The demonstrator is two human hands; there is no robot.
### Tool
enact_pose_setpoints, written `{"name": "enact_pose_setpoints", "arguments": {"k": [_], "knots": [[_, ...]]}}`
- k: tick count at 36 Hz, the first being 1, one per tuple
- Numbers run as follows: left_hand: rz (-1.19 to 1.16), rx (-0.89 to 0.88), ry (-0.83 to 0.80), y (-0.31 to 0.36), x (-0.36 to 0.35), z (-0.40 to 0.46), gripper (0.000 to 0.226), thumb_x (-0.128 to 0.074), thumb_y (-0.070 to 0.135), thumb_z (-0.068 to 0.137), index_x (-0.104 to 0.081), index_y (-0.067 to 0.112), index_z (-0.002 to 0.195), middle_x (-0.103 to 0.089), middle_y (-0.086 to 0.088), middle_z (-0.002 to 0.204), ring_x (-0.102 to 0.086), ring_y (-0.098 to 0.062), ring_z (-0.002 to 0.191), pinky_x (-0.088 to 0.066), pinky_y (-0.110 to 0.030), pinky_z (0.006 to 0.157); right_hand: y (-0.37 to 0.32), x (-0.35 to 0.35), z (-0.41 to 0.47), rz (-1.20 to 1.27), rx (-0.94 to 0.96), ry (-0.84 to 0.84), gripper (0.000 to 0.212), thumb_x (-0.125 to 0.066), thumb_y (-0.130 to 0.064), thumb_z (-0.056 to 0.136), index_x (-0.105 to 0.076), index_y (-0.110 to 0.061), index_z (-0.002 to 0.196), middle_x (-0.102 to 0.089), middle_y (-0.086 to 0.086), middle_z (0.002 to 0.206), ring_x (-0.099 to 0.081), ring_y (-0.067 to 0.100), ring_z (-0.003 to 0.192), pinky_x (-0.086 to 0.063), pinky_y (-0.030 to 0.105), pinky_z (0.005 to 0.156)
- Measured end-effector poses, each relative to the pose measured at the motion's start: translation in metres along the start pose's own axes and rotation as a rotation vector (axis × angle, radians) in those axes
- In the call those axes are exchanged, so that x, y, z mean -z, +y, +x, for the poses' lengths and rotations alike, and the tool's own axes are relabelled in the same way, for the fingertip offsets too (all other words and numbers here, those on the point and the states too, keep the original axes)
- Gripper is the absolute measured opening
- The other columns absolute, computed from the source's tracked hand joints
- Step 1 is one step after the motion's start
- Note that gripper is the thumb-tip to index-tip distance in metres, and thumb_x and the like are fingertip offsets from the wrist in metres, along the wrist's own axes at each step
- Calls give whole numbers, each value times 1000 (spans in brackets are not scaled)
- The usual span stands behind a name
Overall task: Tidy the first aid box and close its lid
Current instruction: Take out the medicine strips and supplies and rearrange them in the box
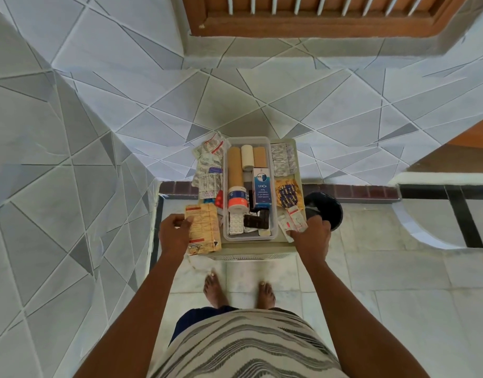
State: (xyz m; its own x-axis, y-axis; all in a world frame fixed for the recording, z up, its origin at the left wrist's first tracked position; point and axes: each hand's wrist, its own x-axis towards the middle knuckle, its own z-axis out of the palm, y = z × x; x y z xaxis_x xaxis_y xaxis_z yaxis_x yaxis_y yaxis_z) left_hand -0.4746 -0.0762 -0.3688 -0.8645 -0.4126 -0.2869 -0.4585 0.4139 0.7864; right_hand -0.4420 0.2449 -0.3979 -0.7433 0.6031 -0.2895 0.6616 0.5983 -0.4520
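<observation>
The clear plastic first aid box (225, 186) stands open on a small beige stool (248, 252). Inside lie tan and white bandage rolls (247, 156), a blue and white carton (262, 186), a white tub with an orange band (237, 199) and blister packs (256, 222). My left hand (176, 230) holds a yellow-orange sachet strip (203, 230) at the box's left. My right hand (312, 231) grips white and red tablet strips (294, 221) at the box's right. I see no lid.
Silver blister strips (209, 165) are piled left of the box, more strips (282, 159) and a yellow-blue packet (288, 195) lie to its right. A dark bin (324, 208) stands beside the stool. Tiled walls close in at left and behind; my bare feet (240, 291) stand on floor tiles.
</observation>
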Motion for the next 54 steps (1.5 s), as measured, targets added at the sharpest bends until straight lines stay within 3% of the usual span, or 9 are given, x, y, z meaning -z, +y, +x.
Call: {"name": "enact_pose_setpoints", "arguments": {"k": [10, 17, 24, 29, 37, 44, 47, 50, 54], "knots": [[-29, 6, 8, 2, 1, -5, 19, -63, 26, 96, -67, 9, 104, -69, -6, 93, -70, -20, 81, -53, -19, 61, 6, -3, 0, -11, 61, 57, 17, -70, -33, 87, -64, -21, 77, -62, -1, 83, -60, 14, 61, -58, 37, 51], [-126, 27, 26, -2, 8, -7, 11, -65, 21, 95, -67, 12, 100, -71, -6, 93, -72, -21, 83, -61, -35, 68, 0, 6, -17, 87, 111, 115, 19, -68, -27, 92, -62, -21, 76, -58, -2, 81, -58, 17, 67, -50, 32, 49], [-224, -13, 85, 14, 13, -12, 12, -66, 25, 94, -68, 17, 103, -71, -1, 95, -74, -22, 83, -63, -46, 70, -16, 18, -40, 326, 333, 136, 9, -69, -15, 93, -61, -11, 90, -59, 3, 93, -53, 22, 88, -47, 31, 67], [-278, -116, -44, 53, 6, -15, 11, -74, 26, 88, -70, 20, 95, -73, -5, 78, -71, -32, 58, -58, -46, 46, -25, 15, -39, 389, 420, 108, 6, -65, -17, 95, -61, -13, 97, -64, 5, 96, -57, 24, 90, -51, 36, 71], [-37, -466, -352, 112, -43, -7, 5, -66, 10, 93, -70, 13, 91, -69, -1, 80, -67, -6, 56, -52, -22, 42, -29, 20, -42, 507, 353, 171, 6, -61, -26, 99, -59, -22, 94, -65, -4, 90, -62, 17, 84, -57, 46, 69], [225, -534, -550, 102, -76, 5, 20, -56, 7, 95, -75, 13, 100, -72, -7, 92, -68, -22, 71, -59, -40, 60, -31, 27, -47, 559, 316, 183, 8, -61, -24, 100, -58, -23, 93, -66, -6, 88, -64, 14, 81, -58, 41, 66], [295, -632, -562, 97, -82, 3, 23, -56, -4, 91, -76, 7, 98, -73, -8, 97, -64, -15, 86, -51, -25, 76, -33, 26, -48, 565, 329, 160, 10, -63, -22, 98, -59, -23, 90, -65, -5, 83, -62, 15, 77, -56, 44, 64], [362, -755, -593, 97, -87, -2, 24, -60, -7, 87, -76, 6, 99, -73, -7, 94, -57, -9, 84, -40, -8, 76, -37, 25, -50, 582, 397, 94, 6, -65, -21, 97, -61, -21, 92, -66, -3, 83, -63, 16, 76, -54, 44, 64], [451, -908, -555, 91, -87, -3, 21, -61, -1, 87, -75, 11, 97, -71, -6, 87, -61, -20, 80, -53, -40, 74, -42, 20, -46, 571, 457, 16, 9, -66, -27, 97, -63, -19, 96, -69, -1, 84, -65, 18, 76, -55, 44, 63]]}}
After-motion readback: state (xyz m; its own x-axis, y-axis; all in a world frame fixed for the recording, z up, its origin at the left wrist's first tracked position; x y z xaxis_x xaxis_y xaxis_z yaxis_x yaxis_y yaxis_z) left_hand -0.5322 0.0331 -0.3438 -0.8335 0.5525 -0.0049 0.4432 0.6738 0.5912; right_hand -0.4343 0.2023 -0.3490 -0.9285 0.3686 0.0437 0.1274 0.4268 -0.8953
